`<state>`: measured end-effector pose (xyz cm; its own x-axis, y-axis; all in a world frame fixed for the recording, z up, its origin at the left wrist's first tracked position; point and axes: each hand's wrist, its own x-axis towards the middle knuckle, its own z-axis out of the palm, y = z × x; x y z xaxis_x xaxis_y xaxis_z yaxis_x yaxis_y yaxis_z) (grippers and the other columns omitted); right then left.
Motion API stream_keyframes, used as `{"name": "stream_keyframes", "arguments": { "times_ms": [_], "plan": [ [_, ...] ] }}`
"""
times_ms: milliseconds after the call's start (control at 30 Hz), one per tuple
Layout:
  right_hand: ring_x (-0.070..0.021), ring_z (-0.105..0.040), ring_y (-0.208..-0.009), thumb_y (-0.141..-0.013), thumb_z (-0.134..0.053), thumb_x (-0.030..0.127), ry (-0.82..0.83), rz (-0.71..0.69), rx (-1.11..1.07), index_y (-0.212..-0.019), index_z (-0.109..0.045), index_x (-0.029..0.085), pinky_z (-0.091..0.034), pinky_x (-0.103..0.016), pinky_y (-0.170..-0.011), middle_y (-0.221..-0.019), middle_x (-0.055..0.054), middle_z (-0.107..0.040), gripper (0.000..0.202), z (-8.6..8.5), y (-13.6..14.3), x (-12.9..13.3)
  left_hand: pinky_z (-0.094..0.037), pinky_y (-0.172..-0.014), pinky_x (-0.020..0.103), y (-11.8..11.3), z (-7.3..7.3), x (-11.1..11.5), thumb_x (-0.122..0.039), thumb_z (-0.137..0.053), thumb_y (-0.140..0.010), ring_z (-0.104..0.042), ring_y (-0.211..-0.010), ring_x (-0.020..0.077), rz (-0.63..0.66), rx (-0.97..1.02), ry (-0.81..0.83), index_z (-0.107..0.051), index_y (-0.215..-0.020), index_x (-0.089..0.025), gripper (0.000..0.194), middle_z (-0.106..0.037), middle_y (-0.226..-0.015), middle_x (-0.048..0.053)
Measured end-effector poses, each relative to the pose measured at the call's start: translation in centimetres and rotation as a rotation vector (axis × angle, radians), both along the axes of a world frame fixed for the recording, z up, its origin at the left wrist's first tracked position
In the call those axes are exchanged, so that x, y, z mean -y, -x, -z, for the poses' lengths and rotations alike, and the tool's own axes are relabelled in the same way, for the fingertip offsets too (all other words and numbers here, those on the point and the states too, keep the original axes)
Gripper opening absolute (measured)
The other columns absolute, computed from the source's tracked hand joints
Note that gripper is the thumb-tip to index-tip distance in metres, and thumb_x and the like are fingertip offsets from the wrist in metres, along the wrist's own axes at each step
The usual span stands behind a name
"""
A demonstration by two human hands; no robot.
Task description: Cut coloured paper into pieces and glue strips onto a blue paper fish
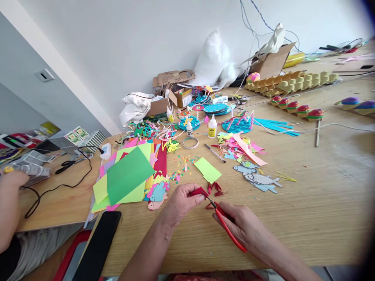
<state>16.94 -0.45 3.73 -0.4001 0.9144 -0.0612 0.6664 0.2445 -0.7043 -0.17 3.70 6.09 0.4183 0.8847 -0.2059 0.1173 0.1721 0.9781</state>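
My left hand (183,203) pinches a small piece of dark red paper (199,191) between thumb and fingers. In my right hand (238,220) are red-handled scissors (230,230), their dark blades meeting the edge of that paper. Whether the blades are fully closed is too small to tell. Several dark red cut pieces (216,189) lie on the table just beyond the blades. A light green paper sheet (208,170) lies behind them. Coloured paper fish (158,195) rest left of my left hand, and grey-blue paper fish (258,175) lie to the right.
A stack of coloured paper (129,175) covers the table's left part, near a black phone (99,244). Glue bottles (212,127), a tape ring (190,142), a pen (215,153) and paper scraps (243,146) stand or lie farther back. Another person's arm (10,203) is at far left.
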Motion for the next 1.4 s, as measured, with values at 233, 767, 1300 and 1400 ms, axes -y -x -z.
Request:
{"name": "stream_keyframes", "arguments": {
  "times_ms": [233, 767, 1300, 1400],
  "plan": [
    [-0.0135, -0.049, -0.046, -0.085, -0.028, 0.040, -0.001, 0.023, -0.007, -0.064, -0.051, 0.019, -0.032, -0.023, -0.047, -0.054, -0.003, -0.057, 0.038, 0.3, -0.1, -0.1, -0.028, -0.059, 0.021, 0.3, 0.2, -0.2, -0.031, -0.055, -0.072, -0.036, -0.061, 0.0096, 0.016, 0.028, -0.018, -0.055, -0.069, -0.012, 0.019, -0.044, -0.062, -0.002],
    [-0.0119, -0.044, -0.047, -0.086, -0.029, 0.038, 0.014, 0.032, -0.067, -0.064, -0.048, 0.019, -0.031, -0.023, -0.047, -0.055, -0.001, -0.054, 0.035, 0.7, 0.2, -0.1, -0.027, -0.058, 0.020, -0.2, 0.6, 0.0, -0.033, -0.053, -0.073, -0.035, -0.059, 0.0095, 0.052, 0.018, -0.034, -0.055, -0.066, -0.012, 0.022, -0.043, -0.060, -0.002],
    [-0.0096, -0.043, -0.052, -0.069, -0.056, 0.036, 0.186, 0.211, -0.587, -0.068, -0.045, 0.019, -0.036, -0.021, -0.047, -0.060, 0.004, -0.047, 0.020, 0.8, 0.3, -1.1, -0.032, -0.058, 0.020, -0.9, 1.2, 0.4, -0.030, -0.050, -0.074, -0.041, -0.060, 0.0103, 0.008, -0.115, -0.110, -0.055, -0.067, -0.014, 0.019, -0.048, -0.060, -0.002],
    [-0.0092, -0.042, -0.053, -0.065, -0.060, 0.033, 0.237, 0.252, -0.722, -0.070, -0.044, 0.020, -0.036, -0.021, -0.047, -0.064, 0.004, -0.047, 0.022, 0.1, 0.8, -1.7, -0.035, -0.060, 0.020, -1.3, 1.6, 0.6, -0.028, -0.050, -0.075, -0.046, -0.064, 0.0112, 0.002, -0.131, -0.158, -0.057, -0.069, -0.014, 0.016, -0.052, -0.064, -0.001]
  ]
}}
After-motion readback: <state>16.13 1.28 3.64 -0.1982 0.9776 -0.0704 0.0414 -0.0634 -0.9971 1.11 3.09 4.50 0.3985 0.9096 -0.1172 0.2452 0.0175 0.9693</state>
